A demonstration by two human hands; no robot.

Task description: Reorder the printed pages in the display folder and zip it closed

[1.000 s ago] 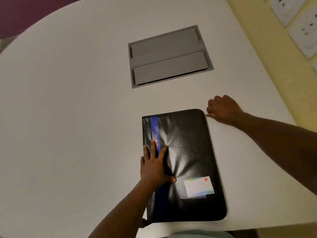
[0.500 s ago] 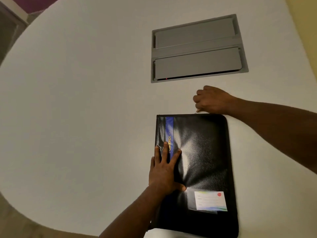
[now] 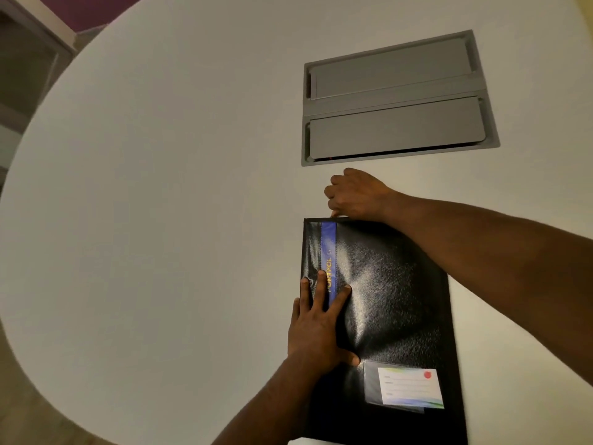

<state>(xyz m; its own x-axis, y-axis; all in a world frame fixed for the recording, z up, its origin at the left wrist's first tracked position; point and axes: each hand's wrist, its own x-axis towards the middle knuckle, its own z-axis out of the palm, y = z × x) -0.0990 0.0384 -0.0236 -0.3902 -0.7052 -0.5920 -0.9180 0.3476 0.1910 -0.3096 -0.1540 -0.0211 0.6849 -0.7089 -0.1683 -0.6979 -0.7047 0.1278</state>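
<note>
A black display folder (image 3: pixel 391 300) lies closed and flat on the white table (image 3: pixel 160 220), with a blue strip near its left side and a label card (image 3: pixel 409 388) in a clear pocket at its near right. My left hand (image 3: pixel 317 322) presses flat on the cover by the blue strip, fingers spread. My right hand (image 3: pixel 356 194) is at the folder's far edge near the left corner, fingers pinched at the zip line. The zip pull itself is hidden under the fingers.
A grey recessed cable box (image 3: pixel 394 101) with two flaps sits in the table just beyond the right hand. The table's rounded edge curves along the left, with floor and a doorway past it.
My right hand has travelled along the folder's far edge from the right corner to near the left corner. The left hand has kept pressing on the cover. The camera view has shifted.
</note>
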